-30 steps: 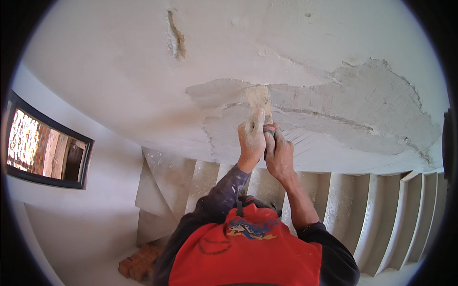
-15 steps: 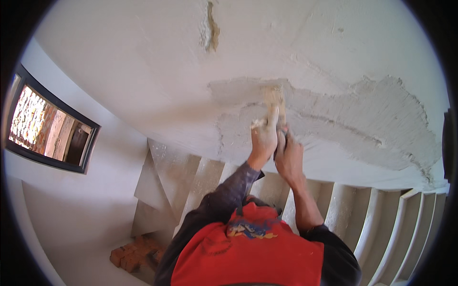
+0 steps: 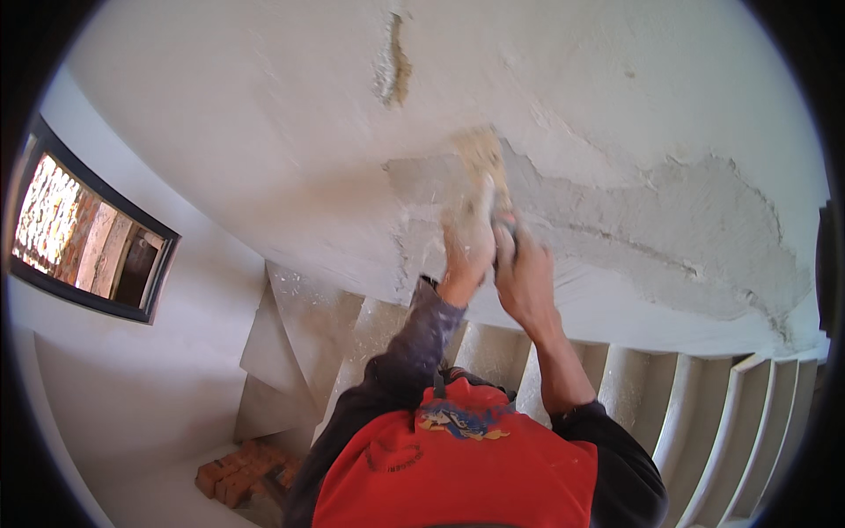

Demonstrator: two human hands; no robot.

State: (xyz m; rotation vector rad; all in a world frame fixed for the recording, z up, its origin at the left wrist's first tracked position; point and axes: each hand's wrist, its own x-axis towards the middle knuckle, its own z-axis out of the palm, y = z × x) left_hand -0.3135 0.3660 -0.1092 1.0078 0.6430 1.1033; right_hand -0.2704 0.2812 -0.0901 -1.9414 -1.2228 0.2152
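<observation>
Both hands up on the wall, side by side. Left hand [image 3: 465, 251] wraps the scraper [image 3: 493, 189] handle, fingers closed round it. Right hand [image 3: 521, 268] sits just at 3 o'clock of the left, touching it, also clenched on the lower end of the tool, though what exactly its fingers cover I can't tell, the knuckles hide it. Blade end pokes out at 12 o'clock from the fists, flat against the wall, right on a tan scraped spot [image 3: 475, 145].

The rough grey patch [image 3: 651, 229] spreads from the hands out toward 3 o'clock, w/ a cracked, lifted edge along its top. Smooth white plaster [image 3: 220, 132] fills the wall at 10 o'clock. A smaller gouge [image 3: 392, 66] sits at 11 o'clock of the blade, well apart.

Below: a spiral of bare concrete stairs [image 3: 387, 326] at 6 o'clock, a heap of red bricks [image 3: 238, 475] down at 7 o'clock, a dark-framed window [image 3: 88, 233] at 9 o'clock. Red vest [image 3: 458, 466] over dark sleeves.

Risks, as I see it: two fists pushing hard, so if the blade skids off the ridge it probly gouges good plaster. Loose flakes could drop on the person below the blade. And leaning into a wall over open stairs, a sudden give in the layer might throw the balance fwd.
</observation>
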